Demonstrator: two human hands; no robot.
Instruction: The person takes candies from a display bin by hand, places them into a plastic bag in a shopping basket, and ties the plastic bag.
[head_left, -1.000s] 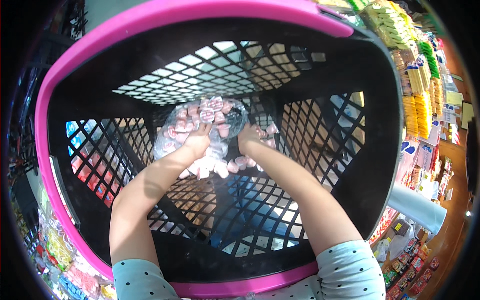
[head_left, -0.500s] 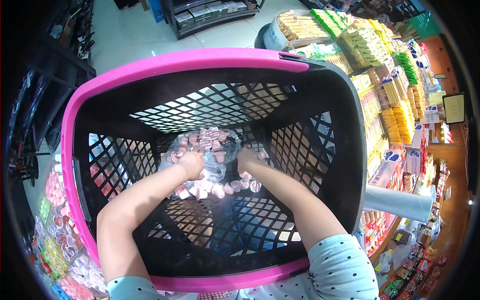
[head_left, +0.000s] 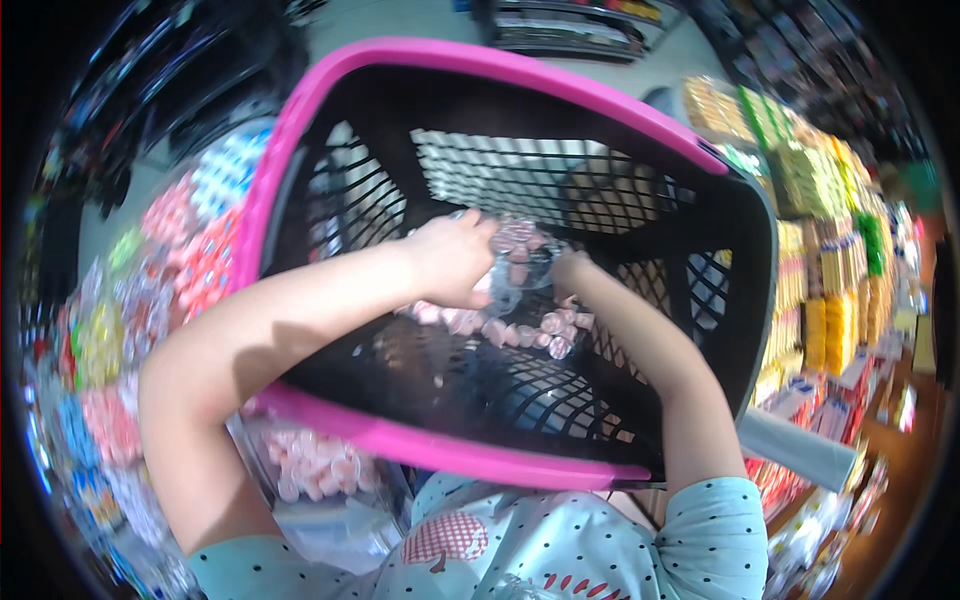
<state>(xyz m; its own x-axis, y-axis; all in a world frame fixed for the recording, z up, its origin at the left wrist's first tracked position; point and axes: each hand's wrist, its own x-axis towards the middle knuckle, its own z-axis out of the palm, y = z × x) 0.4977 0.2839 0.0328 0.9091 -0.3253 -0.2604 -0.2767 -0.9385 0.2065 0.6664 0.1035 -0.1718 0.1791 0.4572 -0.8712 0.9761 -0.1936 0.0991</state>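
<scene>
We count one basket [head_left: 440, 450], black mesh with a pink rim, tilted across the middle of the frame. Inside it, just above the frame's centre, we see one clear bag [head_left: 510, 290] with several pink cups in it; the left hand hides part of it, so we cannot give their number. Below and to the right of the bag lie loose cups [head_left: 525, 335], at least eight of them, in a curved row that bunches at its right end. We count two hands, both reaching into the basket.

The left hand [head_left: 452, 260] is on the bag's left side, back upward. Its fingers are bent and close together, but their tips are hidden, and we cannot tell whether they clamp the plastic. The right hand [head_left: 572, 274], smaller in our view and a little blurred, is curled at the bag's right edge, its fingers drawn together on the plastic.

At lower left, under the rim, we find one heap [head_left: 315, 465] of similar pink cups. One pale tube [head_left: 797, 450] sticks out at lower right, and above it stand yellow packets [head_left: 830, 335], too many to count.
</scene>
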